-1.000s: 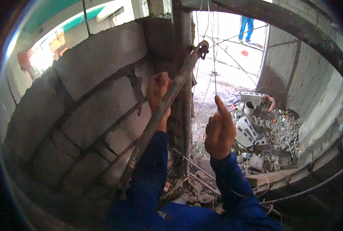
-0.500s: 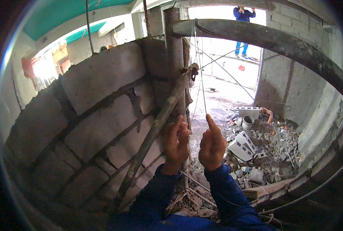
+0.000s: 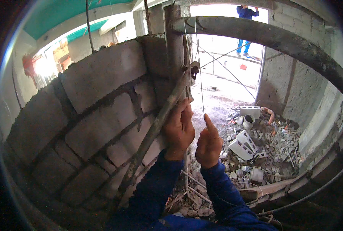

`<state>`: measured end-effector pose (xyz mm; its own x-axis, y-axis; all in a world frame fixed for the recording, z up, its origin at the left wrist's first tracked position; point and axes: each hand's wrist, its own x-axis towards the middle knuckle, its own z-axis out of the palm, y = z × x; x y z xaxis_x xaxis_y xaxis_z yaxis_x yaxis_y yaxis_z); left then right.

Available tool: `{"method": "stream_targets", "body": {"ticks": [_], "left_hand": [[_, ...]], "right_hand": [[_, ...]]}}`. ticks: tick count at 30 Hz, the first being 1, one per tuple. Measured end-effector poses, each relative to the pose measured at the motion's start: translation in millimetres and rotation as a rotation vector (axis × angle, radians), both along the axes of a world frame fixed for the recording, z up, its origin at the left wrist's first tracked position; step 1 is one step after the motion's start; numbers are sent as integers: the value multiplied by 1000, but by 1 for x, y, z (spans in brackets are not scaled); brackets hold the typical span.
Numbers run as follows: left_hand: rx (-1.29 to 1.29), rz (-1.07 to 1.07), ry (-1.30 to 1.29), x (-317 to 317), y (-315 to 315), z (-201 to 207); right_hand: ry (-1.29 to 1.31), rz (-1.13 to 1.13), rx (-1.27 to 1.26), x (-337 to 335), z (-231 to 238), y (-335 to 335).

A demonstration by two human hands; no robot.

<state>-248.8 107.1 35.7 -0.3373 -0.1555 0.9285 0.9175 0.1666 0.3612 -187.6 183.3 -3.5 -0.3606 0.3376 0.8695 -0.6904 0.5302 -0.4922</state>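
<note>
My left hand [image 3: 180, 129] is raised beside the block wall [image 3: 102, 119], its thumb and fingertips pinched together on a thin string. My right hand [image 3: 209, 144] is just right of it, other fingers curled, index finger pointing up along the string [image 3: 202, 92]. From the horizontal metal pipe [image 3: 256, 32] the string hangs down to both hands. A metal clamp [image 3: 195, 67] sits near the upright pipe [image 3: 174, 50], above my left hand. A diagonal pipe [image 3: 152, 133] slants down across the wall behind my left wrist.
Rubble [image 3: 273, 148] with broken hollow blocks [image 3: 242, 145] and a grey pipe piece [image 3: 248, 121] lies to the right. Crossed braces [image 3: 215, 59] span the bright opening. Beyond it stands a person in blue [image 3: 247, 13]. A rough concrete wall [image 3: 279, 73] bounds the right side.
My left hand has risen along the upright pipe and its fingertips have closed together. My right hand has shifted slightly left, with the string still running to its index finger.
</note>
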Motion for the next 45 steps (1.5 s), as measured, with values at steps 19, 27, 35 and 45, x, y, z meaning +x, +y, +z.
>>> {"method": "stream_targets", "body": {"ticks": [19, 27, 35, 45], "left_hand": [[-132, -1113, -241, -158, 8, 97], [-392, -1587, -178, -181, 53, 134], [-136, -1423, -94, -201, 66, 150], [-9, -1221, -181, -217, 72, 117]], "right_hand": [[-84, -93, 121, 9, -8, 11], [-97, 8, 54, 4, -16, 31], [-81, -77, 117, -7, -21, 36], [-161, 10, 129, -2, -17, 43]]}}
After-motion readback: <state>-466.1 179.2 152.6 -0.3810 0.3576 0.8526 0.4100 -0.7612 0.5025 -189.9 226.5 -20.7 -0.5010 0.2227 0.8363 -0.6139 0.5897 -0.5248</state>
